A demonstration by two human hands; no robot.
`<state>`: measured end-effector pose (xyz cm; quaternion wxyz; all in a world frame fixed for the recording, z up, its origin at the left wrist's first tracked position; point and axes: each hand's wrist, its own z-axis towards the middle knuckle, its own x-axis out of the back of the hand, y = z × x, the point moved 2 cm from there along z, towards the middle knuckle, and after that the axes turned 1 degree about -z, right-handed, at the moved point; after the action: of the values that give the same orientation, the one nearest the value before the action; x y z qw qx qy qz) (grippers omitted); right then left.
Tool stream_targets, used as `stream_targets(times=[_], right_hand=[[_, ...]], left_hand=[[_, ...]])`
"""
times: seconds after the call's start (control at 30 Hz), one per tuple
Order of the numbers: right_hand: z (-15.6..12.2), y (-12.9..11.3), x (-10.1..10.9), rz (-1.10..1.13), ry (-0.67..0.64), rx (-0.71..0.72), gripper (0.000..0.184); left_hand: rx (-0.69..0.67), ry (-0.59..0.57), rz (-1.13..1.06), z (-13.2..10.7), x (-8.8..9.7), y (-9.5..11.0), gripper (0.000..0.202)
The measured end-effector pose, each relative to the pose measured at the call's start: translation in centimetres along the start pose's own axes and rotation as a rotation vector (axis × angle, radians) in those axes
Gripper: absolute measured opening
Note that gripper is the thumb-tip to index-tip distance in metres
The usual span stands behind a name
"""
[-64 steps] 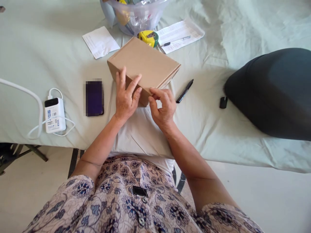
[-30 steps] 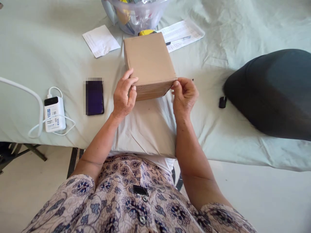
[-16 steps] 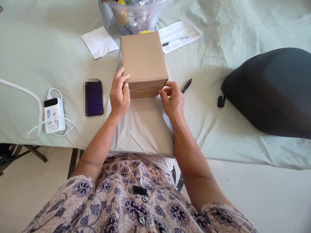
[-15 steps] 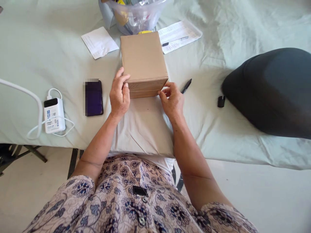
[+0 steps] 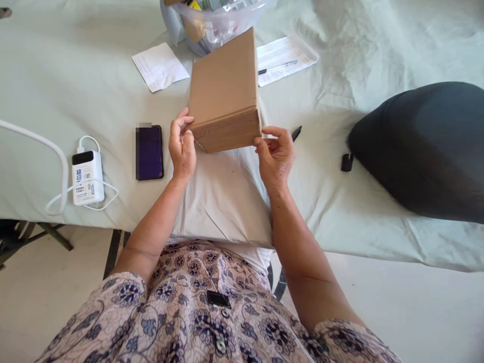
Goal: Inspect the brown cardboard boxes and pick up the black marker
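A closed brown cardboard box is held up over the cloth-covered table, its near end raised and tilted toward me. My left hand grips the box's near left corner, thumb on the side and fingers curled at the edge. My right hand holds the near right corner, with its fingers under the box's bottom edge. A white folded cloth lies under the box at the table's front edge.
A dark phone and a white power bank with its cable lie at the left. A black pen, its cap and a large dark cushion are at the right. Behind the box are a clear plastic tub, paper slips and a form with a pen.
The box was turned lengthwise on the table, then its near end was lifted and tilted up. Both hands moved from the front face to its near corners.
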<state>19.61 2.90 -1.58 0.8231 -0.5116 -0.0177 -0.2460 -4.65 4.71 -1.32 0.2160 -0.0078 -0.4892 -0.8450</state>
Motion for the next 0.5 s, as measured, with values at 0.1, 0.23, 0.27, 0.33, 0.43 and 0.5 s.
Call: stream_targets(times=[0.1, 0.23, 0.27, 0.33, 0.43, 0.5], right_hand=[[0.1, -1.2, 0.4, -0.02, 0.127, 0.152, 0.037], [-0.1, -2.4, 0.7, -0.024, 0.184, 0.262, 0.036], [-0.2, -2.7, 0.8, -0.03, 0.178, 0.265, 0.037], [-0.4, -2.9, 0.8, -0.03, 0.148, 0.259, 0.039], [-0.6, -3.2, 0.9, 0.012, 0.119, 0.273, 0.037], [-0.7, -3.3, 1.0, 0.027, 0.122, 0.286, 0.035]], left_hand=[[0.152, -0.031, -0.091, -0.3, -0.4, -0.6, 0.048], [0.225, -0.033, -0.065, -0.6, -0.6, -0.1, 0.05], [0.227, -0.046, -0.027, -0.7, -0.6, 0.2, 0.052], [0.214, -0.093, 0.064, -0.9, -0.8, 0.8, 0.058], [0.143, -0.15, 0.141, -1.2, -1.1, 1.6, 0.065], [0.081, -0.15, 0.124, -1.5, -1.3, 2.2, 0.067]])
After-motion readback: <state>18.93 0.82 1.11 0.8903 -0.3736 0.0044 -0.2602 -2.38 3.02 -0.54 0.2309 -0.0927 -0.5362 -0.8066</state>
